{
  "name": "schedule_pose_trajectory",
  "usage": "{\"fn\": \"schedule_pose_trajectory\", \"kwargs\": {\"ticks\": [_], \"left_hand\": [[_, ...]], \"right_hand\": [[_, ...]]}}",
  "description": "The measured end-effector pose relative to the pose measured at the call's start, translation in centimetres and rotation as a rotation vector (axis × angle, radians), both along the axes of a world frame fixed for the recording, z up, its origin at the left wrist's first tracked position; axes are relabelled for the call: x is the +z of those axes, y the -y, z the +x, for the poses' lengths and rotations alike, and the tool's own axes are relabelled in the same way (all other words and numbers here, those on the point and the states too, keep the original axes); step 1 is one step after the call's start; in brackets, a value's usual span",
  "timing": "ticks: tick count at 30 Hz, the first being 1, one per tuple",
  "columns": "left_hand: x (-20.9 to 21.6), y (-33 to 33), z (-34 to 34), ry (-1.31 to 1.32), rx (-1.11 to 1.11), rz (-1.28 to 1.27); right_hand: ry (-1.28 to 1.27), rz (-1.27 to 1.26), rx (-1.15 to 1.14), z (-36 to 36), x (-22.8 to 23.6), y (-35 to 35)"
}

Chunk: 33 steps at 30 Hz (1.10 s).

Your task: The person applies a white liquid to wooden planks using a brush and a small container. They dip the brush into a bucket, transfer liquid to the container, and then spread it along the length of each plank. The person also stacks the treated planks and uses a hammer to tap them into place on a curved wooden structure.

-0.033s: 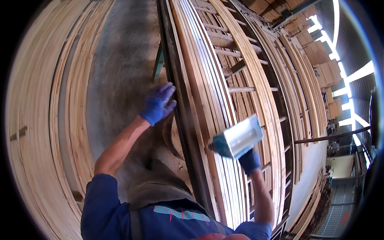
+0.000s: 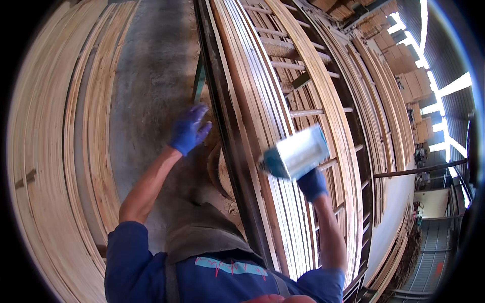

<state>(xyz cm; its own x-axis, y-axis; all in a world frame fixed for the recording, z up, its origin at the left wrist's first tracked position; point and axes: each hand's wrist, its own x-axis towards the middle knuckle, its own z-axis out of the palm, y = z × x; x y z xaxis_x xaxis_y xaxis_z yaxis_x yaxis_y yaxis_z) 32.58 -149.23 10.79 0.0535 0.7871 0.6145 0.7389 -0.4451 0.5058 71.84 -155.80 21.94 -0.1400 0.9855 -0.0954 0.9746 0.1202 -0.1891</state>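
Blue-and-silver boxy metal-looking can (image 2: 298, 153) is gripped over long pale wooden planks (image 2: 257, 101) by the blue-gloved right hand (image 2: 312, 185), the blue-gloved left hand (image 2: 189, 130) open and empty, a holding step that likely needs a steady grip next

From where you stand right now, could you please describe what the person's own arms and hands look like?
The left hand and right hand both wear blue gloves; the fingers of the left glove look more purplish. The gloves end around the wrists, leaving the forearms bare up to short, dark blue sleeves. I see no markings on the sleeves.
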Motion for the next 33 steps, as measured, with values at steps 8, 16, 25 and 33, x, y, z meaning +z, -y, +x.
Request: {"fn": "schedule_pose_trajectory", "kwargs": {"ticks": [8,16,25,33], "left_hand": [[-5.2,-14.0,-9.8,-0.190,-0.095,-0.134],[-1.9,-32.9,-13.7,-0.418,-0.328,0.033],[-2.7,-43.7,-12.6,-0.554,-0.647,0.136],[-5.3,-50.7,-11.2,-0.813,-0.835,-0.012]], "right_hand": [[-0.162,0.087,0.187,-15.2,-1.3,-31.3],[-0.221,0.206,-0.011,-24.7,-4.7,-43.5],[-0.307,-0.072,-0.386,-20.3,2.0,-17.9],[0.018,-0.308,-0.702,-11.7,0.3,3.0]]}}
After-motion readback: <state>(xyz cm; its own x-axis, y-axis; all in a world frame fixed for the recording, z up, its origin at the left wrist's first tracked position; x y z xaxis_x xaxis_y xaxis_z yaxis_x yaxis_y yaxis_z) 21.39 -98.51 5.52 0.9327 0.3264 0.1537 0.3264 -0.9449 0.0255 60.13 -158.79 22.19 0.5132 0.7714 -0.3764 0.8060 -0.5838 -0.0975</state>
